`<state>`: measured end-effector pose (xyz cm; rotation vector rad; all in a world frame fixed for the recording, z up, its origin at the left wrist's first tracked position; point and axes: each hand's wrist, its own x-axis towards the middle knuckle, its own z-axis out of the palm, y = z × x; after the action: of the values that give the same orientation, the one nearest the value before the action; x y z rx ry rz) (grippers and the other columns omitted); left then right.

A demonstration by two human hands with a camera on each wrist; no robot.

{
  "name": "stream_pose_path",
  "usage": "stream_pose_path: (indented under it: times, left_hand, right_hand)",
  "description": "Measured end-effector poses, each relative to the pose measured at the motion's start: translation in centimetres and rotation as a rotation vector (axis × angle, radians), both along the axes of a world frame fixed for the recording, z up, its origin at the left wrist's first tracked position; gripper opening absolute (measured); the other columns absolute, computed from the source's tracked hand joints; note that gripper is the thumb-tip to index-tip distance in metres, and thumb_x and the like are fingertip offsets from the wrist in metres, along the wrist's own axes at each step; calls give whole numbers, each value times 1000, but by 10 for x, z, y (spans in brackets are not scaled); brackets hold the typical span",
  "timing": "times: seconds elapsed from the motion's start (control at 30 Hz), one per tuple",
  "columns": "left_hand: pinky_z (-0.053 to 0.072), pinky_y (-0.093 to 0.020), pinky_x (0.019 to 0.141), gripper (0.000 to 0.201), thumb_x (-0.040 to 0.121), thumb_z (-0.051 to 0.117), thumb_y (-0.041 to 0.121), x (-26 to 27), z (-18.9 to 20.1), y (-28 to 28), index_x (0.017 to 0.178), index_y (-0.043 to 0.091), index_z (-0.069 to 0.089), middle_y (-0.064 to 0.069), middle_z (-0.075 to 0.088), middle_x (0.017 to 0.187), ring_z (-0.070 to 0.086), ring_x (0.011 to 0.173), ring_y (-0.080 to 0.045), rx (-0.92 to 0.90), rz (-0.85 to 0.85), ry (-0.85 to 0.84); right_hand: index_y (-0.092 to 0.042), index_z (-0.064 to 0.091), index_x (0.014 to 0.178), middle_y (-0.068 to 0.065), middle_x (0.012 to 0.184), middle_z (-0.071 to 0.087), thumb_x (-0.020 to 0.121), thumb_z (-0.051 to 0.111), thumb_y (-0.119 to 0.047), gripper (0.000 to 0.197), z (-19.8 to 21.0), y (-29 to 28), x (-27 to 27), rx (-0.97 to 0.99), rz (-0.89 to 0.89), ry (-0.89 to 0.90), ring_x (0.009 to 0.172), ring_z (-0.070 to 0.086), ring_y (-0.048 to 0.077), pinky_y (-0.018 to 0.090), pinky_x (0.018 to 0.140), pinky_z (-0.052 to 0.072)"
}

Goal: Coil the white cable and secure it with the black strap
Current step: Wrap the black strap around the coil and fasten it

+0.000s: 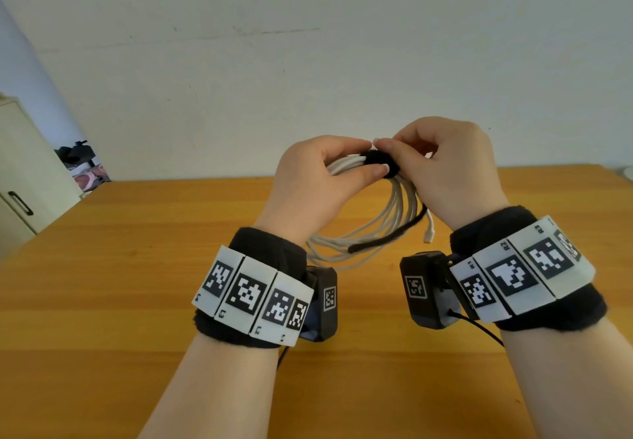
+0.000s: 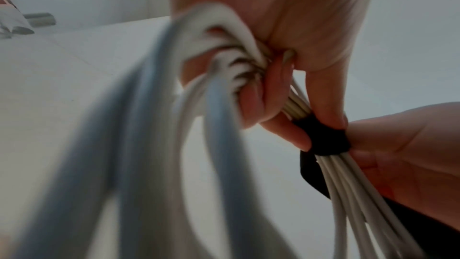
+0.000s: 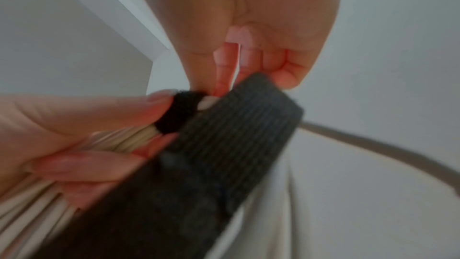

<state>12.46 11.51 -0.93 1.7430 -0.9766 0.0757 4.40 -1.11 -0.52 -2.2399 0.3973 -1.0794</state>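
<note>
Held up over the far half of the surface (image 1: 137, 267), the white cable (image 1: 359, 233) was coiled in the left hand (image 1: 318, 178)'s grip while the right hand (image 1: 442, 168) pinched the black strap (image 1: 378, 161) round it — its loose tail dangled, so a slack pinch could unwind the wrap and spill loops.

Both hands up above the table (image 1: 144, 267), well clear of it. Left hand (image 1: 318, 181) left of right hand (image 1: 445, 171), fingertips meeting at coil top. Strap (image 1: 376, 161) wrapped around cable (image 1: 387, 219) bundle between them; loops hang below, strap tail and cable plug dangling by right wrist. Cabinet (image 1: 27, 171) far left, wall (image 1: 308, 44) behind.
</note>
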Motion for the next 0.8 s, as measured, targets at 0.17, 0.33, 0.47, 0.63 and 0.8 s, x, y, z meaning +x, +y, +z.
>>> stream_pose_path:
  times: [0.17,0.33,0.47,0.63,0.8]
  left_hand:
    - [43,-2,69,22,78,73,29,0,1,0,99,24,73,22,65,83,61,78,9,-2,11,-35]
    - [43,-2,74,28,80,70,30,1,1,1,107,22,71,19,65,89,61,86,7,10,-5,-40]
    - [43,-3,72,22,80,71,28,-1,-2,-2,101,21,74,16,67,85,62,82,6,-22,21,-59]
    - [42,-2,73,17,82,69,28,-1,0,-1,97,23,73,22,66,86,61,84,10,-79,40,-51]
    - [40,0,72,20,86,64,32,3,1,0,102,22,67,21,63,91,58,87,9,-55,63,-65]
  right_hand:
    - [-12,72,84,6,74,68,93,51,-34,31,2,1,0,-12,79,77,71,61,18,19,59,40]
    - [-16,58,64,-9,49,47,97,43,-28,38,3,3,0,62,169,139,48,42,3,16,47,31]
    - [-5,67,84,2,64,58,96,47,-28,33,0,2,2,140,154,119,60,50,7,21,58,39]
    - [-13,57,92,-5,71,64,89,59,-26,13,2,0,3,284,86,-64,59,60,1,7,53,44]
    - [-13,54,97,-5,74,68,90,59,-21,11,5,1,0,344,147,-60,55,60,-7,3,51,44]
